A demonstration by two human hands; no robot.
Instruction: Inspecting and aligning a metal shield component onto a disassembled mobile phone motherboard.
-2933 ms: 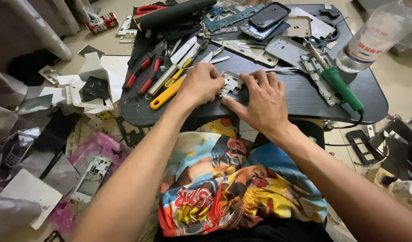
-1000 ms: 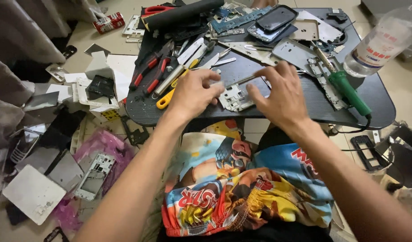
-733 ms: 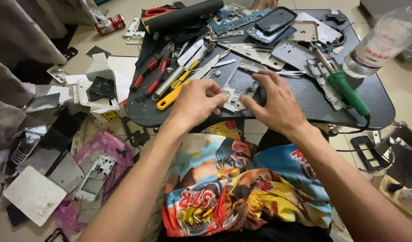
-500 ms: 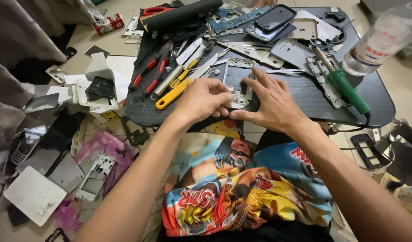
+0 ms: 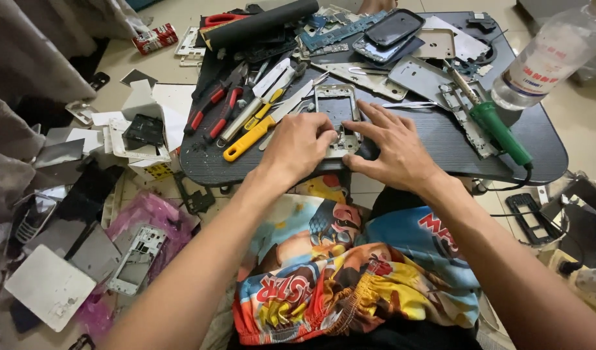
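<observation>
Compared with the view half a second before, both hands have shifted slightly toward the near edge of the counter (image 5: 440, 139), and the phone frame (image 5: 337, 116) now lies more exposed beyond the fingertips. The phone frame, a silver rectangular chassis with a dark centre, lies flat on the dark counter, near its front edge and roughly midway along it. The left hand (image 5: 299, 146) is curled with its fingertips pressing on the frame's lower left corner; the right hand (image 5: 392, 144) lies spread, fingers apart, its index finger along the frame's right side and its thumb at the lower edge. Neither hand lifts the frame off the surface. Just left of the frame lie a yellow-handled tool (image 5: 247, 139) and red-handled pliers (image 5: 215, 110). To the right lies a green-handled soldering iron (image 5: 499, 133), and beyond it a clear plastic bottle (image 5: 549, 55). At the far side rests a dark smartphone (image 5: 394, 27). On the floor to the left lies a white phone housing (image 5: 137, 257) on pink plastic.
</observation>
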